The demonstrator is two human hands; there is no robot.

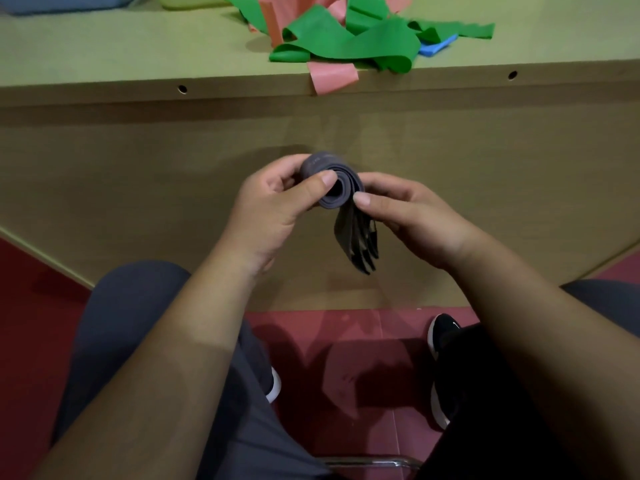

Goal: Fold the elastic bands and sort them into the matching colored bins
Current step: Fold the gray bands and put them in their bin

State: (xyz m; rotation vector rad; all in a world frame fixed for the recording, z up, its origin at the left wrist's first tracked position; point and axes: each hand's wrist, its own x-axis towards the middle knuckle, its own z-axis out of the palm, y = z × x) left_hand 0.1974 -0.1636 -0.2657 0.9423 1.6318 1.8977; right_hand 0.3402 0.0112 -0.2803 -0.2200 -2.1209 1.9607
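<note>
A dark grey elastic band (322,164) is wound into a roll in front of the table's side panel, with its loose end hanging down. My left hand (273,206) grips the roll, thumb pressed at its middle. My right hand (412,213) pinches the roll's right side with thumb and fingers. On the tabletop lies a heap of unfolded bands: green (349,43), pink (330,77) and one blue (434,48). A blue bin (62,3) and a yellow bin (187,1) show partly at the top left edge.
The table edge (242,86) runs across the upper frame; a pink band hangs over it. Below are my knees, black shoes (441,332), a red floor and a chair's metal bar (367,462).
</note>
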